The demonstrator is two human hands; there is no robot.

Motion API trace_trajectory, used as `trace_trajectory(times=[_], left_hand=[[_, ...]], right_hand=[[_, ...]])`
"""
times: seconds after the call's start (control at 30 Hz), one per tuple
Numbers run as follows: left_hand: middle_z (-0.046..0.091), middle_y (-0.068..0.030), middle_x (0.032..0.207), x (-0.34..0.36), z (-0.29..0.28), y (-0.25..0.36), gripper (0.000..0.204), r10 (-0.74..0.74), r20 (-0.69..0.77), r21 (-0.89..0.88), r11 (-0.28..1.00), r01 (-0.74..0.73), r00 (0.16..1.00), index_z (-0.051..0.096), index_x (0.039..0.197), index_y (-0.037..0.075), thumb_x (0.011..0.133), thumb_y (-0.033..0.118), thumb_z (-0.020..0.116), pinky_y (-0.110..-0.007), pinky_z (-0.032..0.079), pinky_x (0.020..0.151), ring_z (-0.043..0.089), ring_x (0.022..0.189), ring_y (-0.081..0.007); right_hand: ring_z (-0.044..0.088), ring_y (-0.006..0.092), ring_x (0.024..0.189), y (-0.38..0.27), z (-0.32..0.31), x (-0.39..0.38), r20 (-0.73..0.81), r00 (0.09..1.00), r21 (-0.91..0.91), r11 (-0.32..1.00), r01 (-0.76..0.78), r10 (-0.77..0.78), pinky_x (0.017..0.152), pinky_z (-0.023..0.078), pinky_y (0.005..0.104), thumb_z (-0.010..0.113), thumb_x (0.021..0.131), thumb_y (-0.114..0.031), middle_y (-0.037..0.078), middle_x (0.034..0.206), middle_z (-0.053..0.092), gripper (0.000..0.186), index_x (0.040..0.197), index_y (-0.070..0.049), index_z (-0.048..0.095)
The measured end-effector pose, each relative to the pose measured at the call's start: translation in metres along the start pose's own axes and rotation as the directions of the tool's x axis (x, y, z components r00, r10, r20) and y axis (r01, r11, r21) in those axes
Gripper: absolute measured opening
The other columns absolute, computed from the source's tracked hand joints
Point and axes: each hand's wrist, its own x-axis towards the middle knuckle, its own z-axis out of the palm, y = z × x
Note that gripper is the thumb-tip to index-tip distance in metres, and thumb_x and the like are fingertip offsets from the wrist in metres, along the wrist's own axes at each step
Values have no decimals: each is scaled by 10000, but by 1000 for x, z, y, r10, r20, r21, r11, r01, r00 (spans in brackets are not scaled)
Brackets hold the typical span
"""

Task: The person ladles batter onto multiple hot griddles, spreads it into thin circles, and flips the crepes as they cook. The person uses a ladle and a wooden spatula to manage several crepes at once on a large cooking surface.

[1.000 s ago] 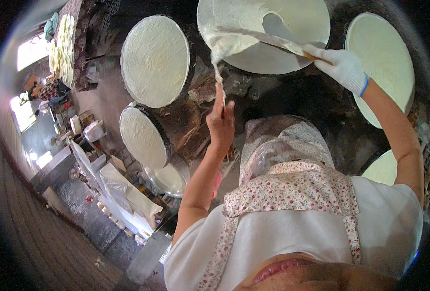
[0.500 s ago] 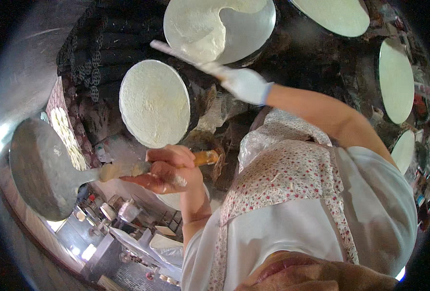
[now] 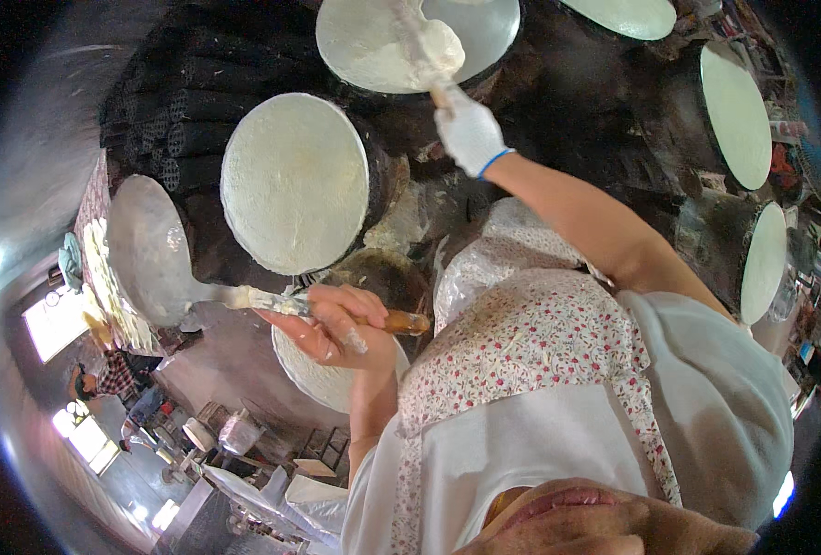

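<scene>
My left hand (image 3: 347,326), bare with pale batter on its fingers, is wrapped round the wooden handle of a large metal ladle (image 3: 148,250). The ladle's wide bowl stands out to the left of the nearer griddle. My right hand (image 3: 470,134), in a white glove with a blue cuff, grips the handle of a batter spreader (image 3: 418,46). Its blurred blade touches the batter (image 3: 373,46) on the far round griddle (image 3: 484,37). Batter covers the left part of that griddle and ends in a curved edge; bare metal shows on the right.
A nearer griddle (image 3: 295,185) is fully coated in white, with another coated round (image 3: 318,370) below it, partly behind my left hand. More coated griddles (image 3: 736,116) line the right. Stacked dark cylindrical briquettes (image 3: 188,120) stand upper left. People (image 3: 119,375) are at the lower left.
My right hand has moved up and forward, swinging the spreader from pointing left to pointing away over the batter. The batter's edge has shifted right. The ladle's bowl has moved right and tilted differently.
</scene>
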Motion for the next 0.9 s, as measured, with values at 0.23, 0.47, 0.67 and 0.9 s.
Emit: trace_trajectory(times=[0.23,0.47,0.67,0.9], left_hand=[[490,-24,667,-6,-4,-11,809,-67,107,51,997,62,992,-85,1675,136,1119,239,493,-261,423,418,465,462,-93],[478,-23,682,-8,5,-20,771,-44,188,31,999,39,981,-64,1683,159,1111,126,452,-259,418,423,447,473,-88],[472,-32,684,-6,25,-18,770,-74,284,54,997,61,956,-60,1686,172,1096,45,418,-268,438,429,442,487,-107],[476,-35,677,-9,52,-10,741,-51,325,66,997,31,944,-43,1687,155,1109,65,412,-254,434,425,441,482,-93]], right_hand=[[705,433,834,21,5,8,88,984,-42,986,161,-157,764,567,544,497,1028,-184,199,1173,726,537,1563,-182,447],[700,320,1018,58,-7,2,65,997,186,982,-40,28,841,568,506,547,1030,-183,266,1315,655,470,1496,-118,528],[714,427,882,39,-40,-43,45,981,129,975,182,-189,787,581,512,499,1031,-190,185,1117,743,435,1463,-187,550],[683,412,1098,44,-98,-8,64,997,105,993,-47,40,944,572,431,607,1009,-190,201,1232,705,426,1423,-95,591]])
